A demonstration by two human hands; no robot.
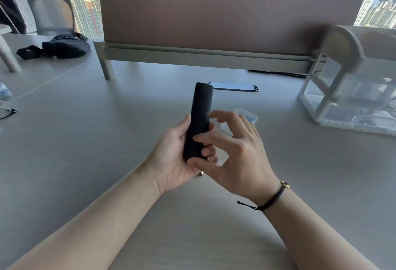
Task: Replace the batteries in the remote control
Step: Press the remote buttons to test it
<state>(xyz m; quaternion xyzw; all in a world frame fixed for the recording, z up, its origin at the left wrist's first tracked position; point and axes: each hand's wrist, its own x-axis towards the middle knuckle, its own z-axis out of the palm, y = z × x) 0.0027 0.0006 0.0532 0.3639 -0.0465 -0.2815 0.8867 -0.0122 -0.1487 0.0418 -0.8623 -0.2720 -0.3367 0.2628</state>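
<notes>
While gripping slim black plastic remote control (198, 119) in left hand (175, 152), press right hand (233, 152) thumb and forefinger against back cover; slide steadily, avoid prying.

A pale grey, matte desk (85, 141) carries everything. Its landmark is the oval grey cable port (234, 86) set into the surface. Just nearer than the port and slightly right lies a small clear plastic case (246, 115). Well to the port's right stands a translucent white drawer organiser (347, 89). Far to its left rests a black fabric pouch (64, 47).
</notes>
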